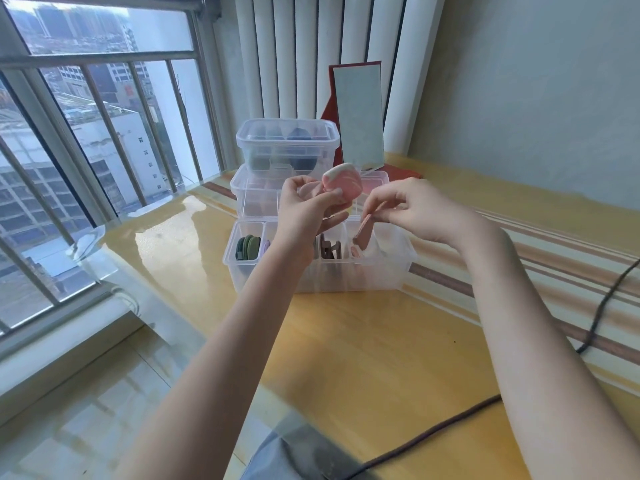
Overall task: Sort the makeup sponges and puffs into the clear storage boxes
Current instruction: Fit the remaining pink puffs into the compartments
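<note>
1. Left hand (304,206) raised above the nearest clear divided box (318,271), fingers curled round a pink puff (341,187) with a white band, thumb pressed on its front.
2. Right hand (412,213) just beside, fingers pinching a thin pink-brown puff (363,230) by its top edge, hanging edge-down over the box's right compartment.
3. In the same box: green puffs (247,247) standing upright in the left compartment, brown ones (330,251) further right.
4. Behind it, a second clear box (256,195), and a lidded box (287,143) stacked on top holding dark sponges.
5. All on a glossy yellow desk (346,341); red-framed mirror (358,116) at the back, dark cable (433,431) across the near right.
</note>
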`<state>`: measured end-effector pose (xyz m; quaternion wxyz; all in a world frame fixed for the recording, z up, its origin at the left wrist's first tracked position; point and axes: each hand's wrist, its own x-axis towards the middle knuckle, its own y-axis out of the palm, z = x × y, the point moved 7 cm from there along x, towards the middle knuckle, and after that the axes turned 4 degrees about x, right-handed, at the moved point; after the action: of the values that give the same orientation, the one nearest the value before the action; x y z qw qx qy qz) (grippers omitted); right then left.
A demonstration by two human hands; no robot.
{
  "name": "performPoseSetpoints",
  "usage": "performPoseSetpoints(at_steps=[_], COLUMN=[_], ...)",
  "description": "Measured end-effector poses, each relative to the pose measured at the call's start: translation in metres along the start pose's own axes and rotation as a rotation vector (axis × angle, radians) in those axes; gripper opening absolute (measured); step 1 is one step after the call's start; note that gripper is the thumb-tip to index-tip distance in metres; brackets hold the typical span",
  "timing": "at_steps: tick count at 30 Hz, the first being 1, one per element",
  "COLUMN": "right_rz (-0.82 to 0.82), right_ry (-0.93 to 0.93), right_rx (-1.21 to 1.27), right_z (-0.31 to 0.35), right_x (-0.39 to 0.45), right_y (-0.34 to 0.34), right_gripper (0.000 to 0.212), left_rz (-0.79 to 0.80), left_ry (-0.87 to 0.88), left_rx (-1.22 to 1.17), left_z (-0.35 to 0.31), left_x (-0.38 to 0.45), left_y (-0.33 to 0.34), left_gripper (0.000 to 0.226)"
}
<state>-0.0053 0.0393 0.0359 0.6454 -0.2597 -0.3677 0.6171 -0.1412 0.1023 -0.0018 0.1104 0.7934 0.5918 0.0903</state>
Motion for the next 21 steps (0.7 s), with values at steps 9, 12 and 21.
performPoseSetpoints(at_steps=[9,12,21], right_rz=[0.024,0.065,0.168], right_ry=[-0.007,0.035,0.144], right_rx=[-0.258,-0.309,-0.102], right_z=[0.012,0.009,0.004], right_x=[0.002,0.006,0.0], right_y=[0.013,0.025,0.025], right_gripper=[0.022,0.017,0.03], left_rz=[0.051,0.037,0.043], left_ry=[0.028,0.029,0.051], left_rx=[0.068,0.07,0.091], left_z=[0.0,0.0,-0.001], left_x=[-0.002,-0.002,-0.002], left_y=[0.004,0.004,0.005], left_gripper=[0.043,0.041,0.036])
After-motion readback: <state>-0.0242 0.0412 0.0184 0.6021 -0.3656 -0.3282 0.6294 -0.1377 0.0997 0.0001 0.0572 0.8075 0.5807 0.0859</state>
